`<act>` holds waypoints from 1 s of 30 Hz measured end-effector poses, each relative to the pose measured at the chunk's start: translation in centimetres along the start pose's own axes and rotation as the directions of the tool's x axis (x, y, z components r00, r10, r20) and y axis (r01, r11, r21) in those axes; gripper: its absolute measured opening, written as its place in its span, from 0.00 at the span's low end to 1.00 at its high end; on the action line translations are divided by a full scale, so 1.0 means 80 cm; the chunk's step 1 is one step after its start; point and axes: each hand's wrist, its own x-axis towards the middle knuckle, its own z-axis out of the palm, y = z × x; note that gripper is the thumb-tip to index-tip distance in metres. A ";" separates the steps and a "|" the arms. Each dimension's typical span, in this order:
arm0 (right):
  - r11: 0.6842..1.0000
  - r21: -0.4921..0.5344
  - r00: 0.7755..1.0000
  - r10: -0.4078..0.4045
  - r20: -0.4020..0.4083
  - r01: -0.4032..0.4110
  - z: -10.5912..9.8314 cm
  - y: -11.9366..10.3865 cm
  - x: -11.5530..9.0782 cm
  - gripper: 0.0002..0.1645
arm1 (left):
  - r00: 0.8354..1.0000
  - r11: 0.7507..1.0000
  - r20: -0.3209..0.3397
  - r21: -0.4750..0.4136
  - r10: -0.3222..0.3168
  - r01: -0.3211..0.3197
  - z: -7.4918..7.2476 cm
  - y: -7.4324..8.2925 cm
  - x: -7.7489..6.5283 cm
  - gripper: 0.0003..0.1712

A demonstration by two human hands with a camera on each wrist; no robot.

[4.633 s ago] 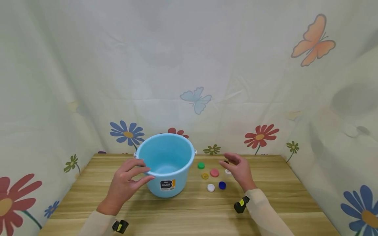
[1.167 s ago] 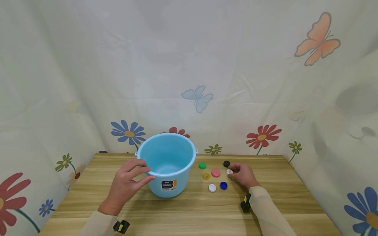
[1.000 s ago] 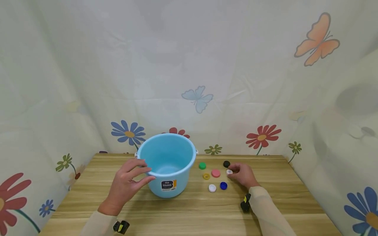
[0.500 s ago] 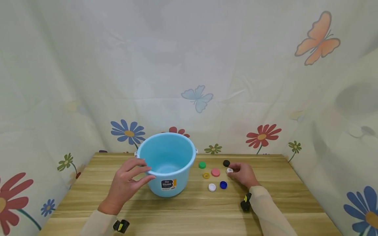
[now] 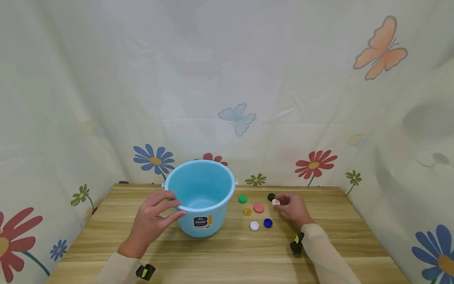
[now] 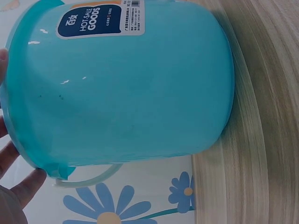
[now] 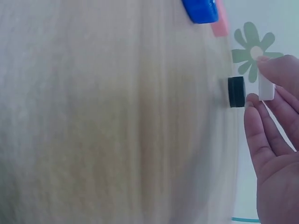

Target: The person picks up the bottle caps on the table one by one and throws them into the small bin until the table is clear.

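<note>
Woodgrain tabletop [image 5: 220, 260]: your right hand [image 5: 292, 208] pinches a white bottle cap [image 5: 275, 202], likely light, rigid; hold its edge. Left hand [image 5: 150, 221] grips bucket [image 5: 218, 218].

Pale sheeting [image 5: 191, 79] printed with flowers [image 5: 313, 165] and butterflies [image 5: 380, 49] covers far, left and right sides. Wood-grain tabletop [image 5: 220, 262] lies nearer.

Wooden table [image 5: 227, 258] | bucket [image 5: 202, 199] | green cap [image 5: 242, 198] | pink cap [image 5: 258, 208] | yellow cap [image 5: 247, 212] | white cap [image 5: 254, 226] | blue cap [image 5: 268, 223] | black cap [image 5: 271, 197]
</note>
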 end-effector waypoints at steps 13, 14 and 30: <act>0.993 0.120 1.000 -0.006 -0.022 0.009 -0.002 -0.022 -0.008 0.19 | 1.000 1.000 -0.006 -0.016 0.008 -0.008 0.000 -0.001 0.000 0.25; 0.992 0.124 1.000 -0.015 -0.021 0.017 -0.002 -0.024 -0.009 0.20 | 1.000 1.000 -0.005 -0.016 0.007 -0.007 0.000 -0.001 0.000 0.25; 0.977 0.203 0.997 -0.071 0.000 0.069 -0.003 -0.061 -0.022 0.25 | 1.000 1.000 -0.006 -0.015 0.013 -0.013 -0.001 0.001 0.003 0.24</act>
